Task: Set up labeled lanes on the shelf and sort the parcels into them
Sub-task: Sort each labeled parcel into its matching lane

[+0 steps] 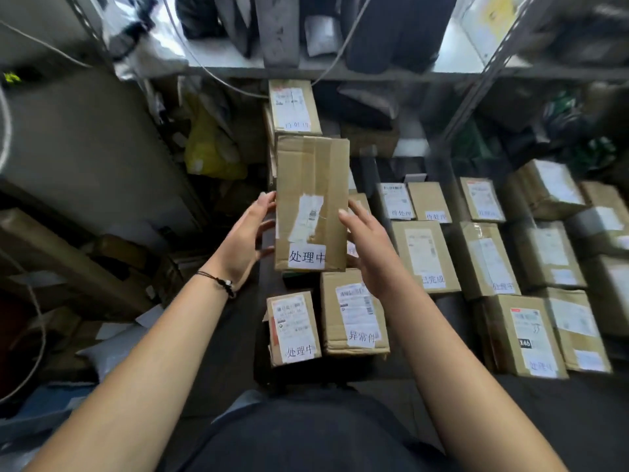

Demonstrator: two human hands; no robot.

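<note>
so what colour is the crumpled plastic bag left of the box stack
Yellow; the crumpled plastic bag shows best in the head view.

- Light is cast from above and far off; the upper shelf board [218, 59] is washed out by glare.
- The space beneath that board is left dim, and the far left is sunk in shadow.
- The central carton [311, 172] is evenly lit, and its label [306, 257] is rendered sharp.
- The parcels on the right [544, 189] are smeared by blur, and their print is hardly legible.
- The shelf upright [483, 73] is slanted and blurred near the edge.
</note>
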